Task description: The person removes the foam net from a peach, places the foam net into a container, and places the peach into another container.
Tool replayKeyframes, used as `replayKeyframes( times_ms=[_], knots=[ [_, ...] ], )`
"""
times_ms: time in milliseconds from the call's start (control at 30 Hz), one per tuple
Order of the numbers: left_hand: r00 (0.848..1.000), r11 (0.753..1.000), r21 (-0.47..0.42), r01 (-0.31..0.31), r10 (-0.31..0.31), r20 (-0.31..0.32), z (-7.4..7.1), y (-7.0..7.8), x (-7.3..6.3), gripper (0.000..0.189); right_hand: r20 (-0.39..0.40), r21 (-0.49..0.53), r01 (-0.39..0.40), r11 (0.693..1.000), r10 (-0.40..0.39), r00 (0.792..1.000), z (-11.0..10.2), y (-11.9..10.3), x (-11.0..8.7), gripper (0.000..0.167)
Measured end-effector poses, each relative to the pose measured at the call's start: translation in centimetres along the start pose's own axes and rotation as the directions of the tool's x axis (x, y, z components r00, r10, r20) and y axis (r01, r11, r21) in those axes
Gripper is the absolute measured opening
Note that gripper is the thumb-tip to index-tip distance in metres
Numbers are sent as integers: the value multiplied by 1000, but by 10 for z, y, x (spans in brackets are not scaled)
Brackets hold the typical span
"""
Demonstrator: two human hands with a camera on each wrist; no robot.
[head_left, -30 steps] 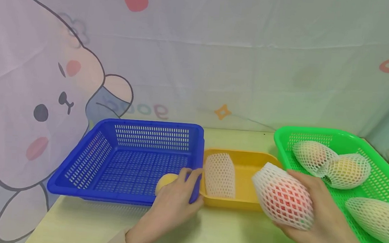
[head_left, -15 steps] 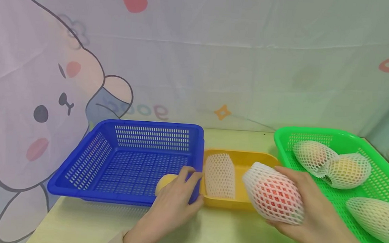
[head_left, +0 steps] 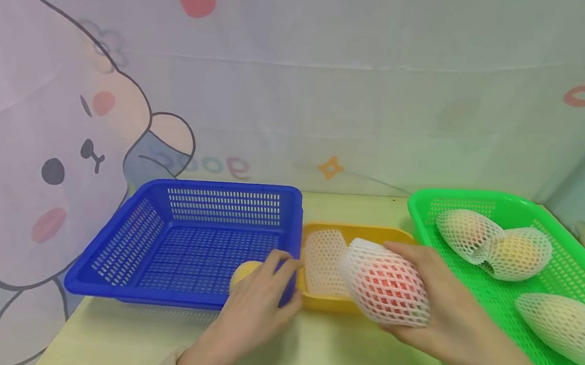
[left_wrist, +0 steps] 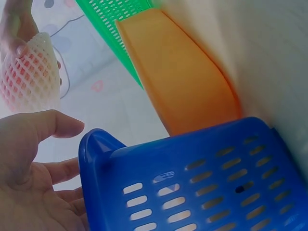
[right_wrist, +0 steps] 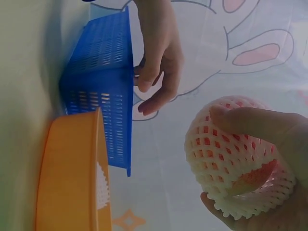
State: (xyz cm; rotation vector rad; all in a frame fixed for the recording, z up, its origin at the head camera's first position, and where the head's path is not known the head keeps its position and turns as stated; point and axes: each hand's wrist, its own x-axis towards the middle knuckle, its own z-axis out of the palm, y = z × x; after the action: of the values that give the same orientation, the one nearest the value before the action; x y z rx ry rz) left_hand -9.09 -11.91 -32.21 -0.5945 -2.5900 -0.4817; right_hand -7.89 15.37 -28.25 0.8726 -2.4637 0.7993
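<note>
My right hand (head_left: 447,315) grips a red fruit in a white foam net (head_left: 387,284), held up in front of the yellow-orange tray (head_left: 321,304). Through the net's open end in the right wrist view, the fruit's reddish skin (right_wrist: 255,178) shows. At the front right corner of the blue basket (head_left: 160,295), my left hand (head_left: 251,314) hangs over the rim with loosely bent fingers. Its thumb stands apart from the basket corner in the left wrist view. Beside that hand, a round yellow fruit (head_left: 243,273) lies in the basket, partly hidden by it.
An unfilled foam net (head_left: 323,259) lies in the tray, between the blue basket and a green basket (head_left: 503,197). Several netted fruits (head_left: 519,255) lie in the green basket, with a long netted one (head_left: 565,327) nearer me. A printed cloth (head_left: 360,107) hangs behind.
My right hand has carried the netted fruit leftward, from the tray's right end toward the foam net in the tray. The left hand stays at the blue basket's corner. The head view has shifted slightly.
</note>
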Motion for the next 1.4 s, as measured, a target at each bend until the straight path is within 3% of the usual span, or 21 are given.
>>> replayKeyframes(
  times_ms=[400, 600, 767, 1067, 1167, 1400],
  knots=[
    [998, 999, 21, -29, 30, -61, -3, 2, 1, 27, 28, 51, 38, 998, -40, 999, 0, -3, 7, 97],
    [994, 992, -102, -69, 60, -89, -8, 4, 2, 25, 56, 68, 99, 993, -103, 993, 5, -3, 7, 99],
    [995, 967, -242, -80, 62, -80, -10, 5, 2, 27, 87, 81, 127, 989, -134, 987, 10, -4, 6, 100],
    [987, 949, -282, -144, 116, -113, -8, 6, 2, 29, 128, 81, 122, 989, -132, 983, 13, -7, 6, 98],
    [983, 935, -314, -162, 125, -133, -8, 5, 2, 28, 126, 81, 128, 989, -137, 983, 14, -7, 7, 97],
    [969, 868, -433, -243, 195, -153, -9, 5, 3, 27, 142, 84, 110, 990, -121, 982, 14, -6, 7, 96]
  ],
)
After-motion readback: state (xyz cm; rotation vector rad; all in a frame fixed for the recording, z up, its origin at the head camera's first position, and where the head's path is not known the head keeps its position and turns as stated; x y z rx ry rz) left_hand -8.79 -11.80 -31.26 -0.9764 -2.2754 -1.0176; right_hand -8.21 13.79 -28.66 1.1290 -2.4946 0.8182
